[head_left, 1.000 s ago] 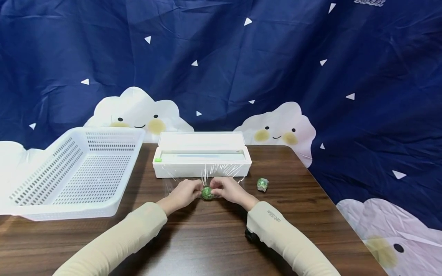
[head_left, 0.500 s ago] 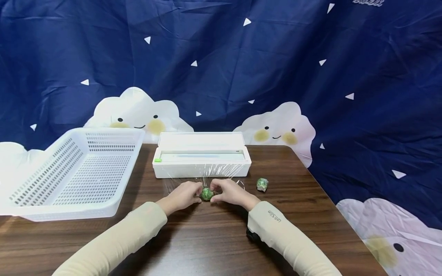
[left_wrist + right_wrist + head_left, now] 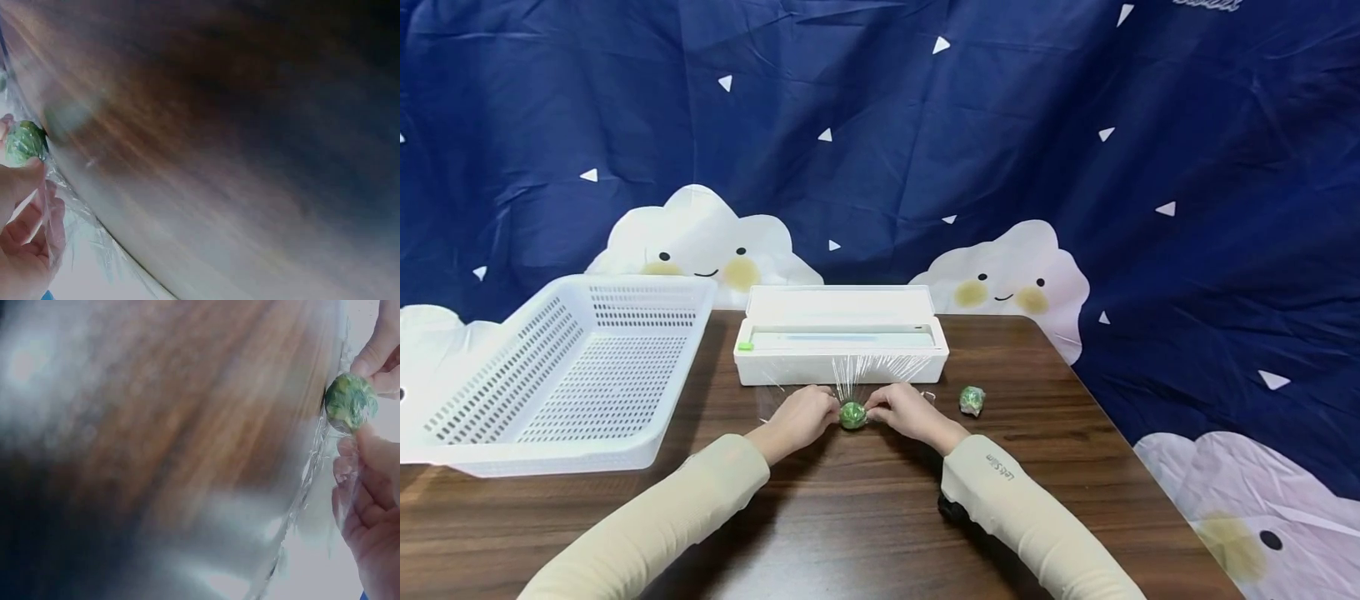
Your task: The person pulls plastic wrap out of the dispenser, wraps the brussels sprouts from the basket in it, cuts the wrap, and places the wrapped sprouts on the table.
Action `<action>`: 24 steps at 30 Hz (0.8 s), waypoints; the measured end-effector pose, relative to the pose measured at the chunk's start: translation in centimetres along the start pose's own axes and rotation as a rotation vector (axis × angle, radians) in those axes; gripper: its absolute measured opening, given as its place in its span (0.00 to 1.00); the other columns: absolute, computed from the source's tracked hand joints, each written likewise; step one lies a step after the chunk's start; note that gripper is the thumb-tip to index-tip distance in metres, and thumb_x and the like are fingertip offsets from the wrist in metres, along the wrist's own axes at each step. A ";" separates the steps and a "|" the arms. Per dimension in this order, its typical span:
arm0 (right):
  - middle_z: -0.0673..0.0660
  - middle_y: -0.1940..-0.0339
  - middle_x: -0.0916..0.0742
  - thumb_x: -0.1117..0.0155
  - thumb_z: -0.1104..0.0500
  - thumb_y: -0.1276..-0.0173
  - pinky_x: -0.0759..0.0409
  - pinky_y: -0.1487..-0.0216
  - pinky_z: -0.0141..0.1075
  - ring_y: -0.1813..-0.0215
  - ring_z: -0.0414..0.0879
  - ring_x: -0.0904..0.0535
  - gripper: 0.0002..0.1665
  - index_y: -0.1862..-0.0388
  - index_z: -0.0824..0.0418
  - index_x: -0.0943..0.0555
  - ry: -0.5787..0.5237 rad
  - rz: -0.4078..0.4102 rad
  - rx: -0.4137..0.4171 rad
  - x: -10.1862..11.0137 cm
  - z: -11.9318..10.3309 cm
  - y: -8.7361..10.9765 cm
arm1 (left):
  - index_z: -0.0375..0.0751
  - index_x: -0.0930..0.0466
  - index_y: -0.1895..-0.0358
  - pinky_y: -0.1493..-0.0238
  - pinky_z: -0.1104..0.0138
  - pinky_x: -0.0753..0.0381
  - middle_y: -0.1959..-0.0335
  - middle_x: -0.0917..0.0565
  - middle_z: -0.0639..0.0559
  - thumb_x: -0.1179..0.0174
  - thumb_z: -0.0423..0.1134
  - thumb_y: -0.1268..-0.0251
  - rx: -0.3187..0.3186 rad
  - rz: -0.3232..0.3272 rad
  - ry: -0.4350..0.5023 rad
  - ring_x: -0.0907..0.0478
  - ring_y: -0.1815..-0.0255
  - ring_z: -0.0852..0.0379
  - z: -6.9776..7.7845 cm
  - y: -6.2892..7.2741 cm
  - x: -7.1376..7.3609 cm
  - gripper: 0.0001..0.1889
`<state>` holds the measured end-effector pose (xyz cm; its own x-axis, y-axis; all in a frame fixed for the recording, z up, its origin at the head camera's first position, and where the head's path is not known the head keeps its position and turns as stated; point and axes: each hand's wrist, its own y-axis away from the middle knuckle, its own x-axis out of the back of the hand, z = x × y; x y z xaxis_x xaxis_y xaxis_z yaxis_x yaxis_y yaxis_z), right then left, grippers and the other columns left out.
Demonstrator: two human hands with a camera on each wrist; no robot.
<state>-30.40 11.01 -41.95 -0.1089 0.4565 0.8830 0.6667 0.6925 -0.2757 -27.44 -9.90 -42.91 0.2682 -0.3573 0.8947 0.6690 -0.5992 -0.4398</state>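
Pinching round green ball [image 3: 852, 414], crinkly clear film [image 3: 880, 369] stretched taut.

head cam looks fwd/down over whole table [image 3: 865, 500]; both wrist cams sit close, low over the wood, sharing green ball [image 3: 25, 142].

Desk [image 3: 850, 517]: dark brown woodgrain. Ball [image 3: 852, 414] at centre: mottled green, glossy under clear film [image 3: 865, 371]. Second ball [image 3: 972, 401] at 3 o'clock of it: same green, paler sheen. Dispenser box [image 3: 841, 346] at 12 o'clock: white, small green tab [image 3: 745, 346] on its left end. Basket [image 3: 445, 446] at 9 o'clock: white, perforated grid pattern. Sleeves [image 3: 662, 525]: cream. Backdrop [image 3: 925, 150]: navy with white triangles and white smiling clouds with yellow cheeks.
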 end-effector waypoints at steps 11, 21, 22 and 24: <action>0.44 0.78 0.20 0.34 0.63 0.42 0.28 0.69 0.33 0.74 0.37 0.29 0.06 0.77 0.57 0.20 0.029 -0.007 -0.031 -0.2 -0.1 -0.5 | 0.43 0.22 0.85 0.66 0.61 0.27 0.81 0.23 0.54 0.35 0.29 0.52 0.009 -0.050 -0.051 0.25 0.74 0.52 -0.3 -0.5 -0.2 0.10; 0.45 0.73 0.17 0.33 0.60 0.41 0.26 0.63 0.34 0.68 0.38 0.23 0.02 0.73 0.56 0.17 0.114 -0.091 0.027 0.0 0.1 -0.4 | 0.44 0.26 0.85 0.67 0.62 0.27 0.82 0.25 0.55 0.37 0.28 0.50 0.006 -0.080 -0.054 0.26 0.75 0.53 -0.7 -0.2 -0.3 0.12; 0.45 0.73 0.16 0.34 0.61 0.40 0.26 0.62 0.34 0.67 0.39 0.23 0.02 0.72 0.56 0.17 0.114 -0.089 0.027 -0.1 0.1 -0.4 | 0.44 0.27 0.86 0.68 0.62 0.28 0.83 0.26 0.55 0.38 0.27 0.51 0.001 -0.076 -0.056 0.27 0.76 0.53 -0.7 -0.2 -0.2 0.13; 0.46 0.72 0.17 0.36 0.61 0.39 0.26 0.62 0.34 0.67 0.39 0.23 0.03 0.72 0.56 0.17 0.110 -0.094 0.023 -0.1 0.3 -0.4 | 0.45 0.30 0.87 0.68 0.62 0.28 0.83 0.27 0.55 0.39 0.26 0.52 -0.006 -0.066 -0.060 0.28 0.77 0.53 -0.7 -0.2 -0.2 0.14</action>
<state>-30.85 10.86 -42.01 -0.0876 0.3263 0.9412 0.6399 0.7426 -0.1978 -28.13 -10.18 -43.05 0.2651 -0.2734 0.9247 0.6824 -0.6243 -0.3802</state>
